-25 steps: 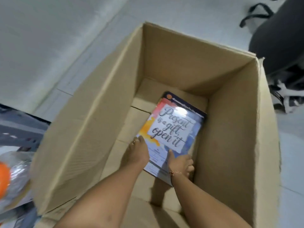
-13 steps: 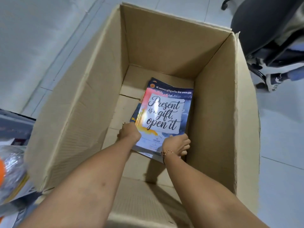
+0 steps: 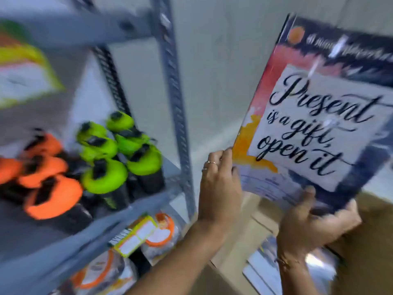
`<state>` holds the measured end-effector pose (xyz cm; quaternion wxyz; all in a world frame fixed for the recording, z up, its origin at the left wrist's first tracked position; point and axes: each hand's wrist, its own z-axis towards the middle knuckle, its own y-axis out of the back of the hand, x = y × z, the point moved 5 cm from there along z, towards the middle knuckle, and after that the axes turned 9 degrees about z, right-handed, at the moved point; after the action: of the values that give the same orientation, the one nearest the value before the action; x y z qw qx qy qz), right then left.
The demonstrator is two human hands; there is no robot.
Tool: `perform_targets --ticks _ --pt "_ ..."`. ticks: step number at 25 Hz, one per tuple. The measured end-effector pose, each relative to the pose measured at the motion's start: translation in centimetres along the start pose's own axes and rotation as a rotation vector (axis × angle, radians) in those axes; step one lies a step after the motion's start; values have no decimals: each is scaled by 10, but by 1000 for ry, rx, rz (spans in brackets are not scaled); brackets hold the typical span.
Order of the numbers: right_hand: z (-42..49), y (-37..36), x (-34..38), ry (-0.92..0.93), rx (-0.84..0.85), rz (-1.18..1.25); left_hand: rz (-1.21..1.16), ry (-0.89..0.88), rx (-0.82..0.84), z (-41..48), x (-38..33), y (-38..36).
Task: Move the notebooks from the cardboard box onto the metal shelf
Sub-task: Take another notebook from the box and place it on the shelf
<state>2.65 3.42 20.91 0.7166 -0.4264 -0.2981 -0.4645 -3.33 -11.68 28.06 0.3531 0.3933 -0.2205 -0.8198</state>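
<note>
A colourful notebook with the words "Present is a gift, open it" is raised in the air at the right, tilted, its cover facing me. My left hand grips its lower left edge. My right hand holds its bottom edge from below. Beneath them lies the cardboard box, with more notebooks visible inside. The grey metal shelf stands to the left of the raised notebook. The picture is blurred by motion.
On the middle shelf board stand several bottles with green caps and orange caps. Packaged items with orange rings fill the board below. A yellow-edged pack sits at the upper left. A pale wall lies behind.
Both hands have lifted the notebook out of the box and up beside the shelf. My view has swung from down into the box to up and left at the shelf.
</note>
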Motion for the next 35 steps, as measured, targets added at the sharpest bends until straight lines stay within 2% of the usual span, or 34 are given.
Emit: perform_targets --ticks 3,6,7,10,13,15,17,19,21,23,24,25,27,29,31,34,35 --pt "-27 -73 125 152 92 304 69 -134 -498 28 4 167" --pt "-55 -121 231 256 218 501 258 -70 -730 37 12 293" --pt "-62 -136 258 285 285 529 352 -10 -751 41 17 325" --pt "-82 -197 329 289 629 503 567 215 -673 64 44 394" --pt "-100 -261 357 253 1030 339 699 435 -483 95 76 414" --pt "-110 -285 350 249 1207 149 768 554 -293 106 99 405" --pt "-114 -293 336 247 1297 -37 739 662 -134 110 119 393" --pt "-110 -294 327 278 1291 -96 753 716 -84 111 122 388" --pt "-100 -287 325 322 1206 43 890 638 -166 113 108 381" --pt "-76 -260 305 422 861 363 1006 369 -379 124 76 349" --pt "-65 -236 288 482 651 514 1033 169 -498 124 54 323" --pt "-56 -211 255 514 506 575 1015 -34 -546 120 31 283" --pt "-40 -164 155 486 393 420 859 -389 -403 107 -5 175" --pt "-25 -118 33 224 458 82 600 -578 -107 78 -31 60" --pt "-19 -58 -82 -112 488 -211 405 -640 244 35 -36 -50" --pt "-27 45 -208 -518 397 -606 370 -581 883 -54 -8 -208" --pt "-34 76 -240 -623 375 -736 407 -572 1041 -85 8 -248"
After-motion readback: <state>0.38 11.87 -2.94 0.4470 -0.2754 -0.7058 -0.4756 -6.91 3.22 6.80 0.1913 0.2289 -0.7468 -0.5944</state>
